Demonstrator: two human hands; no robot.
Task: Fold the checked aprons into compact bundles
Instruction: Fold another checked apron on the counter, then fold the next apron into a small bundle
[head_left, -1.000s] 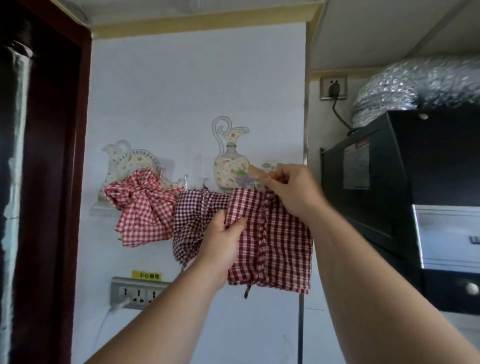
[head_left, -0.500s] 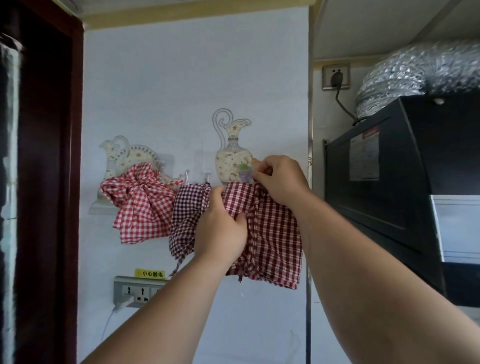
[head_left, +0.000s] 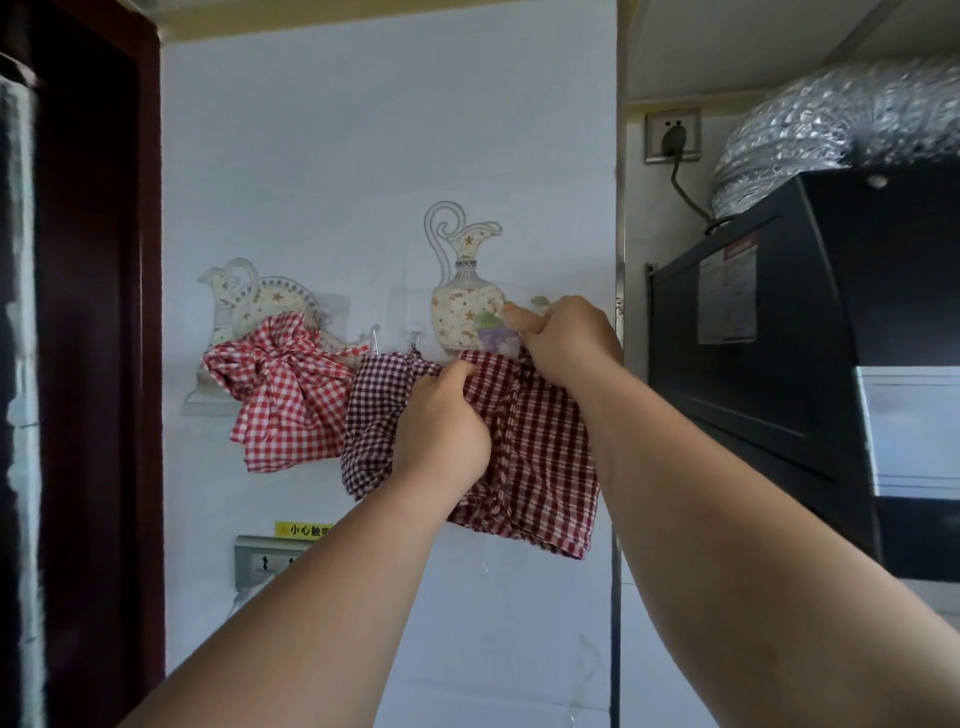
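The dark-red apron (head_left: 540, 467) is being held against the wall (head_left: 363, 156), at 3 o'clock of the purple apron (head_left: 371, 415). Its top edge is being pinched by the right hand (head_left: 566, 343), and its left side is being gripped in the curled fingers (head_left: 457, 371) of the left hand (head_left: 441, 421). The red bundle (head_left: 280, 400) is hanging at 9 o'clock of the purple apron.

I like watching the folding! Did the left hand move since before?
Yes. The left hand has slid up the dark red apron, closer to the jug sticker above it.

Soft daylight, perhaps slightly blurred edges
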